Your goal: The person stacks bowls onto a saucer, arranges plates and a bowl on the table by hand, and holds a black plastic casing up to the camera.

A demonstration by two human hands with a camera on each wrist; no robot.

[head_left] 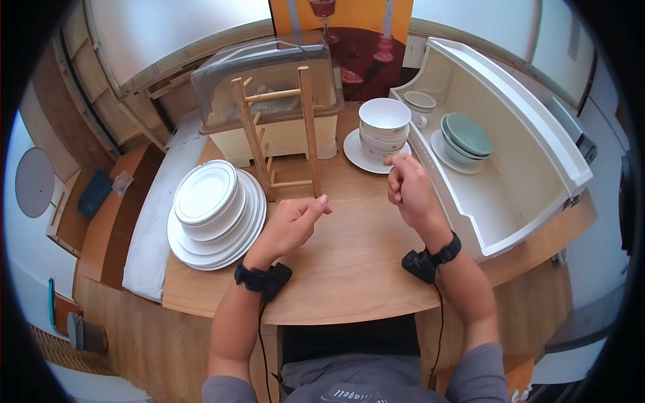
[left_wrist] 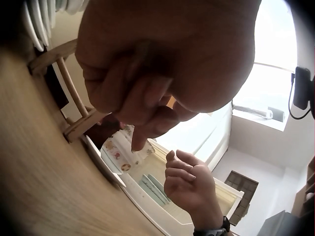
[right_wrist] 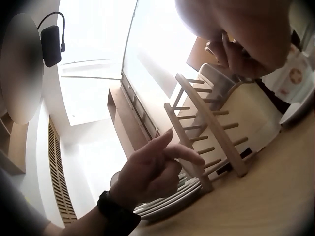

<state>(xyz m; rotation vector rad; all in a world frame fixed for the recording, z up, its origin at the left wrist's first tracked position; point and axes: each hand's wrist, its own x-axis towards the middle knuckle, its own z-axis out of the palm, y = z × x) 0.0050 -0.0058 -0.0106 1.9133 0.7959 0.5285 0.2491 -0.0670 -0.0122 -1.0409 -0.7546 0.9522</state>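
My left hand [head_left: 291, 227] hovers over the table with loosely bent fingers and holds nothing. Just beyond it a wooden dish rack [head_left: 308, 134] stands on end, its pegs seen in the right wrist view. To its left is a stack of white plates [head_left: 208, 191], smaller ones on top of larger. My right hand [head_left: 411, 188] hangs in the air near the white bin, fingers relaxed, nothing in them. Behind it, several white bowls [head_left: 384, 114] with a printed pattern are piled on a white plate [head_left: 356, 151].
On the right stands a white open-fronted bin [head_left: 517, 195] holding green bowls [head_left: 468, 134] on a plate and stacked cups [head_left: 420, 102]. A cream box with a smoky clear lid [head_left: 215, 94] sits behind the rack. The wooden table [head_left: 349, 269] ends in front of my body.
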